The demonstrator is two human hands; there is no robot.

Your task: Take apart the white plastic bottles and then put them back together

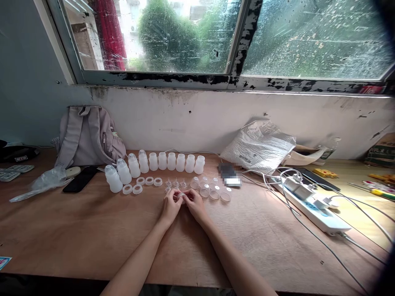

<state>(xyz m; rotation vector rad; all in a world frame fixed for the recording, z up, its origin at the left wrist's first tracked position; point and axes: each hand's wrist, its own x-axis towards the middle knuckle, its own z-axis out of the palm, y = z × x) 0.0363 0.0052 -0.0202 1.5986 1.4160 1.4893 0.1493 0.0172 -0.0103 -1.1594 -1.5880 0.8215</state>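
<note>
The left hand and the right hand meet above the table, with fingertips pinched closely around 1 small clear piece. Fingers hide most of it, so its kind cannot be told. Probably 2 hands keep it steadier. The bottles, rings and clear caps stand grouped by kind, perhaps for easy reaching.

Your left hand and right hand are bare. Your left forearm and right forearm are likewise uncovered, slender, and tapered toward the wrists. Between them, you wear dark grey-green fabric; its garment type is indeterminable.
</note>
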